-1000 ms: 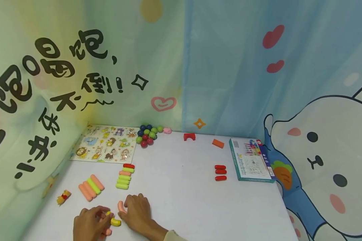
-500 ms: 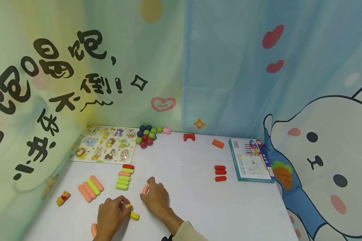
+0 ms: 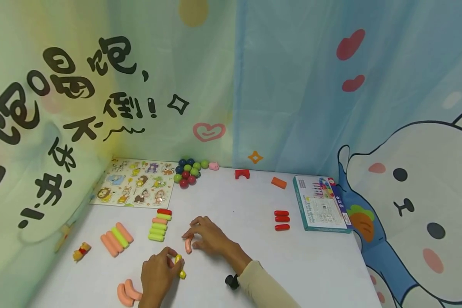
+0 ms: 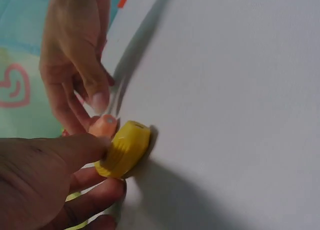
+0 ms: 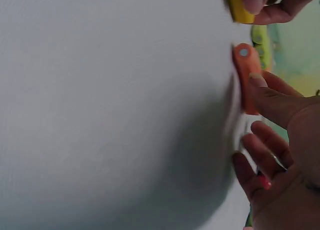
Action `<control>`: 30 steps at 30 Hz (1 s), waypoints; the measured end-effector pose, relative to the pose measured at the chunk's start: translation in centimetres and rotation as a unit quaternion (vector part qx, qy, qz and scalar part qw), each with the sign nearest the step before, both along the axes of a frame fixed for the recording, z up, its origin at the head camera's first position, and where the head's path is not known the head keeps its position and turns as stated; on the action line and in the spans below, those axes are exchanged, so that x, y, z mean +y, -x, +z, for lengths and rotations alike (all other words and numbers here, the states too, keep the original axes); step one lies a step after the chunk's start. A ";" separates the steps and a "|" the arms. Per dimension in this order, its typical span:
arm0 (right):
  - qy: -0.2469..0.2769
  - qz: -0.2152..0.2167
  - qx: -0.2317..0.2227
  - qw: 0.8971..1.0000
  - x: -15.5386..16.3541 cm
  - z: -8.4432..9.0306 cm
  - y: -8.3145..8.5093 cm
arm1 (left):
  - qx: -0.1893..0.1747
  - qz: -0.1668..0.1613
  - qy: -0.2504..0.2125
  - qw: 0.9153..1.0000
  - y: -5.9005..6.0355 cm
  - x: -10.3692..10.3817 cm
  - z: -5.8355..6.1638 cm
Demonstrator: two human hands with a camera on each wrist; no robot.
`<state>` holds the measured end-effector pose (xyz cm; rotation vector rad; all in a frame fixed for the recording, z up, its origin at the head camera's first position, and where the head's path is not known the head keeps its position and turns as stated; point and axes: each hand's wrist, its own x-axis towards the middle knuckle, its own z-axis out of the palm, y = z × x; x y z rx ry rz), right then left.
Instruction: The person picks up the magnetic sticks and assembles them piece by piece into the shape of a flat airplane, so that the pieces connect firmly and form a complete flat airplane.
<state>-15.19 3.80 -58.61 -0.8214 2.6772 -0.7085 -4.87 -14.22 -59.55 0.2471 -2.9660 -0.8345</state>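
A curved yellow toy stick (image 3: 182, 274) stands out from the fingertips of my left hand (image 3: 155, 273), which pinches it low over the white table. In the left wrist view the thumb lies along the yellow stick (image 4: 127, 147). Ahead and to the right, my right hand (image 3: 212, 238) pinches a curved salmon-pink toy stick (image 3: 188, 245) between thumb and index finger, its other fingers spread. A silvery dot shows on the end of the pink stick (image 5: 245, 65) in the right wrist view. Two more curved pink sticks (image 3: 124, 296) lie together left of my left wrist.
Straight pink and green sticks (image 3: 116, 239) lie at the left, near a small bear figure (image 3: 81, 251). Another row (image 3: 157, 226) lies ahead. Farther back are an animal picture board (image 3: 132, 184), coloured balls (image 3: 186, 173), red sticks (image 3: 282, 219) and a box (image 3: 321, 205).
Both hands have moved right and forward with their curved sticks, the right hand farther from the person. The two curved pink sticks by the left wrist have come into full view.
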 end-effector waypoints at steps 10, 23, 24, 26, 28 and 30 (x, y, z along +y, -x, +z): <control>-0.003 0.006 0.028 1.000 0.8 -0.8 2.1 | 0.001 0.056 -0.061 0.997 0.9 2.0 -0.7; 0.009 0.023 0.010 1.000 0.1 -0.4 3.1 | 0.044 0.102 -0.072 0.991 2.4 3.9 -1.4; 0.014 0.027 0.008 1.000 0.1 -0.4 3.1 | 0.044 0.103 -0.073 0.991 2.5 3.8 -1.5; 0.026 0.032 0.001 0.999 0.1 -0.4 3.2 | 0.047 0.105 -0.073 0.991 2.5 3.8 -1.7; 0.046 0.029 -0.011 0.998 0.3 -0.6 3.4 | 0.056 0.109 -0.070 0.990 2.6 3.8 -1.8; 0.073 0.022 -0.030 0.997 0.5 -0.7 3.6 | 0.071 0.109 -0.067 0.989 2.8 3.9 -1.9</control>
